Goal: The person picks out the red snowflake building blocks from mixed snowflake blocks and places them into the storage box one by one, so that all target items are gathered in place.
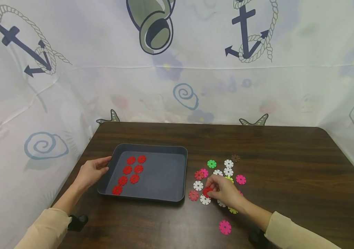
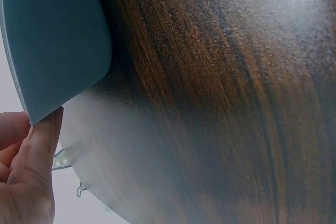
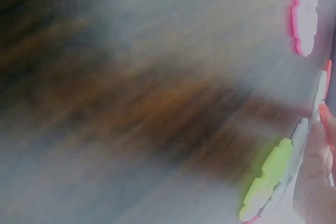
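Note:
A dark grey rectangular tray [image 1: 164,174] lies on the table, with several red notched plastic discs [image 1: 127,169] in two columns on its left side. My left hand [image 1: 91,173] pinches the tray's left rim, thumb on one side and fingers on the other, as the left wrist view shows. To the right of the tray, my right hand [image 1: 225,193] holds a red notched disc [image 1: 207,192] between thumb and fingertips. It is just over a white disc [image 1: 205,200] in a loose spread of discs. The hand hides part of this spread.
Around my right hand lie white [image 1: 228,163], green [image 1: 212,164], brown [image 1: 235,158] and other red discs [image 1: 193,195]. A pink disc [image 1: 225,227] sits apart, nearer the front. The dark wooden table [image 1: 288,166] meets a patterned cloth [image 1: 211,86] at the back.

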The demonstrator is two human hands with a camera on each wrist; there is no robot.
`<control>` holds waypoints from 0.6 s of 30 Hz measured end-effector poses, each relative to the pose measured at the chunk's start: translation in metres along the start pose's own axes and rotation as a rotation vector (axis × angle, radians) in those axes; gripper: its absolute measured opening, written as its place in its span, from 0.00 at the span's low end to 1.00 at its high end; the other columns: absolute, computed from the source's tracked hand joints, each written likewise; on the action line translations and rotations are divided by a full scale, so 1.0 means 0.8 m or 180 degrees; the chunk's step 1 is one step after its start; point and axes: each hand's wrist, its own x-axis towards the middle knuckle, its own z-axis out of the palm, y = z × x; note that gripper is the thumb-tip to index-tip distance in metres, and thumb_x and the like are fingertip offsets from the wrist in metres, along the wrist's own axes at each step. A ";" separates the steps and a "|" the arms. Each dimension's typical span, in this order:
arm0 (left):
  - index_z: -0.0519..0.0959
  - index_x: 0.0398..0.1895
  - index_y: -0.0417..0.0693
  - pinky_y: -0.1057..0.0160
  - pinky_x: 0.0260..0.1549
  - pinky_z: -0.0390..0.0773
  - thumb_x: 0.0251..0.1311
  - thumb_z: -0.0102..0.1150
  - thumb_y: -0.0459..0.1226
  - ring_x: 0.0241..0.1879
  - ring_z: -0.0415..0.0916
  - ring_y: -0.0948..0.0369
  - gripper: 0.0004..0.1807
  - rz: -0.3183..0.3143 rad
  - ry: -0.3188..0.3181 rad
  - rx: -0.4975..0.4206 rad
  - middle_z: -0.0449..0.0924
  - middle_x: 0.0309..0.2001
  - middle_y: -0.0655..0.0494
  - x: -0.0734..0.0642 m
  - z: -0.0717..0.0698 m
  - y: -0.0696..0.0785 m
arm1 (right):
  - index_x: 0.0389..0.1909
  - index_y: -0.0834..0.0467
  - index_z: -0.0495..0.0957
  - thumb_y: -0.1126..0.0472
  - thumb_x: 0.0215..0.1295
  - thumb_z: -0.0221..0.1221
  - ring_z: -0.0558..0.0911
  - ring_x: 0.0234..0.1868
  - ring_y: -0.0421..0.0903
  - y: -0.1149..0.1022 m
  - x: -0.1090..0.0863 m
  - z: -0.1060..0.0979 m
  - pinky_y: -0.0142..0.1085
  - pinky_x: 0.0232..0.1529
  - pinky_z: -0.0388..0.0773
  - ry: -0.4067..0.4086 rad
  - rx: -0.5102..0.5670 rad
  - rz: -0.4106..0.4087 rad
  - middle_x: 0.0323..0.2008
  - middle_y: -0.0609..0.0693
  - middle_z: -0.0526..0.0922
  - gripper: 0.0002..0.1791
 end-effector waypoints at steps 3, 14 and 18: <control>0.68 0.62 0.34 0.48 0.46 0.77 0.62 0.54 0.30 0.55 0.73 0.40 0.25 -0.0008 -0.0006 -0.0011 0.71 0.58 0.33 -0.001 0.000 0.001 | 0.32 0.61 0.76 0.75 0.49 0.64 0.74 0.27 0.40 -0.001 0.001 -0.002 0.28 0.27 0.74 -0.0014 0.0040 0.0034 0.27 0.48 0.77 0.10; 0.68 0.62 0.34 0.48 0.46 0.77 0.62 0.54 0.30 0.55 0.73 0.40 0.25 0.0009 -0.0002 -0.0012 0.71 0.58 0.32 0.000 0.000 0.001 | 0.34 0.62 0.76 0.73 0.52 0.64 0.73 0.28 0.42 -0.015 0.010 -0.009 0.28 0.27 0.75 0.0111 0.0083 0.0061 0.27 0.48 0.75 0.10; 0.68 0.63 0.34 0.47 0.46 0.77 0.62 0.53 0.30 0.55 0.72 0.40 0.25 -0.0017 -0.0013 0.0013 0.70 0.58 0.33 -0.001 0.000 0.003 | 0.34 0.61 0.77 0.72 0.52 0.64 0.75 0.30 0.42 -0.025 0.018 -0.009 0.28 0.29 0.75 0.0225 0.0076 0.0049 0.28 0.48 0.76 0.10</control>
